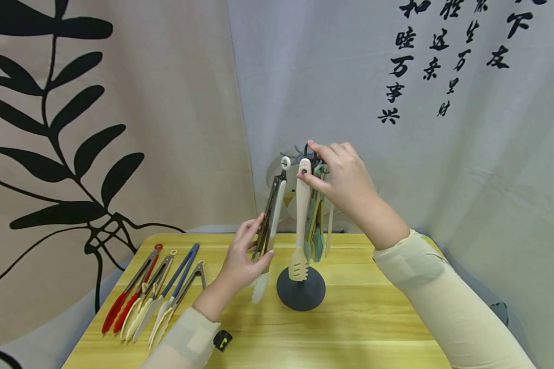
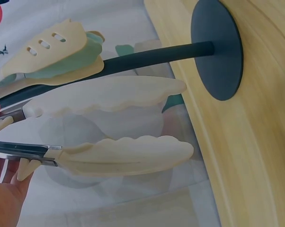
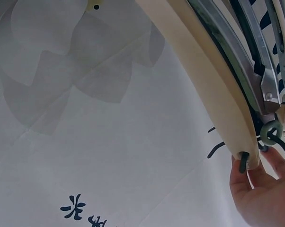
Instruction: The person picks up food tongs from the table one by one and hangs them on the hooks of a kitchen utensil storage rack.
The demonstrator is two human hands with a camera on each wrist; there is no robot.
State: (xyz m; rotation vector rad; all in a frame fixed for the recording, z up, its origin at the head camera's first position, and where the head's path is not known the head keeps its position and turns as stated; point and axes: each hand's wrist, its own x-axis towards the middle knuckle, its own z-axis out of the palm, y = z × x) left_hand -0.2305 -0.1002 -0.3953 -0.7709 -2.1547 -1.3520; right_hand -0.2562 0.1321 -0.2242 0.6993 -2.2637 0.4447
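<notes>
In the head view, my left hand grips metal tongs with whitish tips, held upright left of a dark utensil stand. The tongs' pull ring is level with the stand's top hooks. In the left wrist view, both scalloped tips stand apart. My right hand holds the top of the stand, its thumb on the handle end of a cream slotted turner. In the right wrist view, a hook passes through the hole in the turner's handle, and my fingertips touch that end.
Green and cream utensils hang behind the turner. Several tongs with red, cream and blue parts lie in a row at the left of the wooden table. A small black object lies near my left sleeve. Printed cloth hangs behind.
</notes>
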